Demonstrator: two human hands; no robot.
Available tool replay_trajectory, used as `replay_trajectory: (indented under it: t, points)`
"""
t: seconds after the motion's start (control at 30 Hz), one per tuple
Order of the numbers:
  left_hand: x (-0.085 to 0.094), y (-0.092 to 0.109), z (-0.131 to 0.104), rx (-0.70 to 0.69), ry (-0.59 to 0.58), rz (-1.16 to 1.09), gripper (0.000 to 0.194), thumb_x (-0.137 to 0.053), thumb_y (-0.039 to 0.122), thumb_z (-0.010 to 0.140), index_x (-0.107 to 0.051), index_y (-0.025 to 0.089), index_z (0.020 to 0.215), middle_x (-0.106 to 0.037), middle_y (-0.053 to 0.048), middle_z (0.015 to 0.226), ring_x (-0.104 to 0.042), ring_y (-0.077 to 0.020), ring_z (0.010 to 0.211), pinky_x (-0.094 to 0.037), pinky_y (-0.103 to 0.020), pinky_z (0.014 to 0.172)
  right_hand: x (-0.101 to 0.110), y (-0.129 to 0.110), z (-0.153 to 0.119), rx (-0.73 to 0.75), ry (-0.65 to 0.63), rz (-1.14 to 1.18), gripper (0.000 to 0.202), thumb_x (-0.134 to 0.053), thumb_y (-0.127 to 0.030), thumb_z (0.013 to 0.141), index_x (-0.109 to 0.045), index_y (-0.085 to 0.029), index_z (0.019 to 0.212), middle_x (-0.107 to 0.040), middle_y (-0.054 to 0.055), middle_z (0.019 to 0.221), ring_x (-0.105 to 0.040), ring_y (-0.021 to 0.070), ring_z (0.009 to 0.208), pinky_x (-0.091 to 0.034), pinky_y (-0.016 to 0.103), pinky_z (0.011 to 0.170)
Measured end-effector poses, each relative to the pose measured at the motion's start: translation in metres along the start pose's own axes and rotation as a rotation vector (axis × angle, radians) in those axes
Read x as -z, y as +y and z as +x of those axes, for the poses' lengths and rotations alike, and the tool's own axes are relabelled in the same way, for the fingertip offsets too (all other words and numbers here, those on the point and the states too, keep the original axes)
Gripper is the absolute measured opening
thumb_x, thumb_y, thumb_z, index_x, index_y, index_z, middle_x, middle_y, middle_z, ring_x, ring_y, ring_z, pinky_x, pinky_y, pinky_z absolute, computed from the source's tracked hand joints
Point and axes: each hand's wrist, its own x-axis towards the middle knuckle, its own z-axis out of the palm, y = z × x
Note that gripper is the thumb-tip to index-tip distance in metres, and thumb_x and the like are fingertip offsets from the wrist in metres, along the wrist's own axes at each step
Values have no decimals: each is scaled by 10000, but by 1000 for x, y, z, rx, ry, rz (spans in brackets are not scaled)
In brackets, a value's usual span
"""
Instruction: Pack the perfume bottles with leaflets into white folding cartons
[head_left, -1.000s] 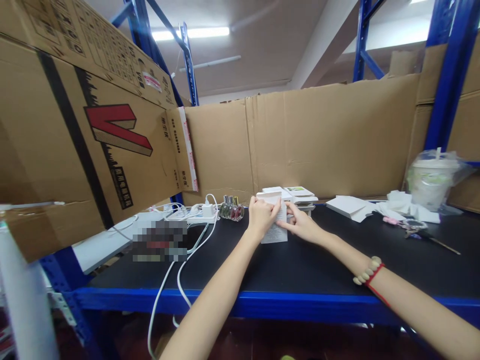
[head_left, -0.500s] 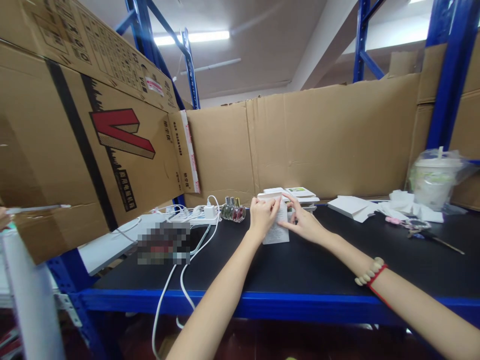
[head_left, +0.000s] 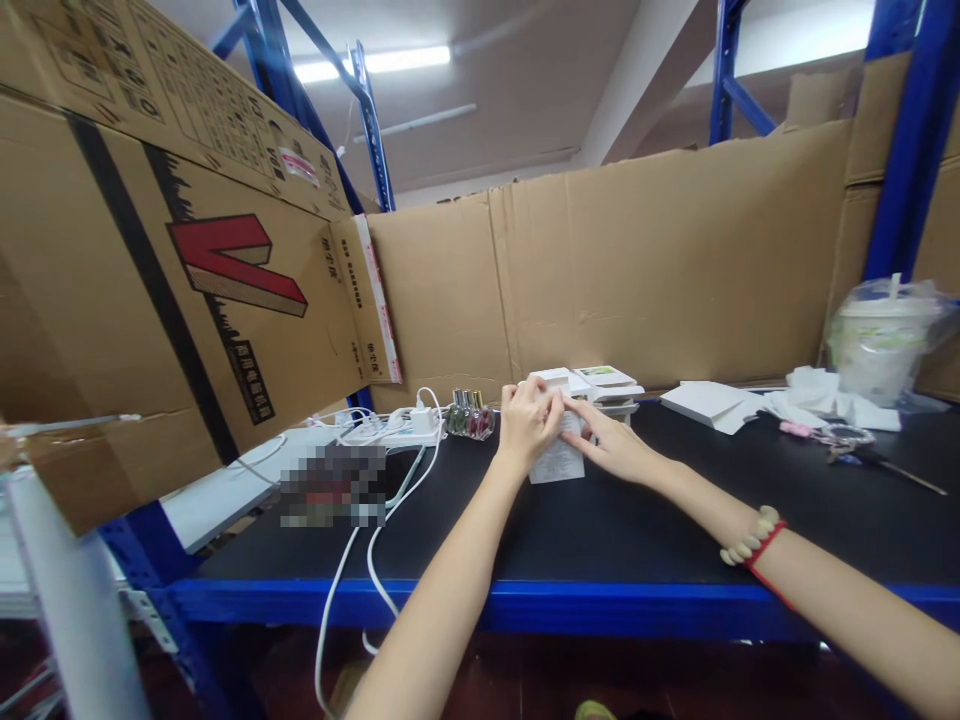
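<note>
A small white box (head_left: 557,463) with fine print on its face stands on the black tabletop (head_left: 630,540). My left hand (head_left: 527,418) is closed on its upper left part, fingers bent over the top. From the right, my right hand (head_left: 609,438) holds the box's upper right side between thumb and fingers, its fingertips close to those of the left. Both hands cover much of the box's upper part. Behind them lie flat white boxes (head_left: 606,378), one with a green picture.
Small glass bottles (head_left: 470,418) stand left of my hands, near a white power strip (head_left: 397,430) with cables. Further right are white papers (head_left: 709,402), keys (head_left: 844,440) and a bagged cup (head_left: 885,340). Cardboard walls (head_left: 675,270) stand behind and at the left.
The view has shifted slightly. My left fingers have curled further over the top of the box, and my right fingertips have come closer to them.
</note>
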Motion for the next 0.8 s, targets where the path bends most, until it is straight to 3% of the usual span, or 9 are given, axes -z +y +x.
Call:
replay_trajectory:
  t: [0.13, 0.23, 0.4, 0.53, 0.67, 0.8]
  points:
    - [1, -1, -3, 108, 27, 16, 292, -404, 210, 827, -601, 191, 612, -572, -61, 954, -535, -166, 809, -334, -327, 739, 3, 1, 0, -9, -6, -14, 380, -439, -392, 819, -447, -270, 1179, -594, 49, 1004, -580, 146, 621, -496, 318, 612]
    - [0, -3, -4, 212, 53, -17, 272, -409, 193, 815, -590, 188, 612, -551, -57, 935, -528, -176, 825, -346, -337, 753, 5, 3, 1, 4, -1, -45, 355, -449, -404, 809, -483, -254, 1129, -580, 63, 1044, -580, 144, 617, -495, 317, 593]
    - [-3, -5, -4, 447, 155, -203, 262, -379, 166, 821, -566, 189, 639, -509, -45, 858, -534, -160, 781, -390, -298, 724, 6, 2, 1, 61, -37, -67, 421, -426, -370, 819, -419, -279, 1230, -547, 74, 1130, -578, 124, 607, -480, 276, 521]
    - [-6, -1, -3, 609, 213, -353, 233, -375, 143, 821, -504, 196, 635, -497, -19, 775, -527, -138, 706, -399, -257, 677, 4, -1, 1, 55, -12, -74, 358, -447, -356, 801, -461, -245, 1142, -565, 70, 1093, -590, 125, 603, -486, 283, 524]
    - [-8, 4, -3, 645, 271, -415, 170, -381, 128, 812, -484, 203, 700, -507, -6, 752, -517, -142, 727, -386, -251, 692, 6, -3, 1, 10, 36, -96, 291, -465, -362, 787, -476, -227, 1046, -577, 56, 1052, -595, 123, 593, -495, 297, 531]
    - [-9, 1, -2, 686, 315, -496, 246, -320, 94, 811, -499, 201, 681, -520, -10, 765, -520, -141, 759, -380, -251, 717, 6, -3, 0, 15, 25, -81, 344, -455, -331, 790, -461, -246, 1123, -514, 75, 1155, -604, 113, 622, -493, 270, 499]
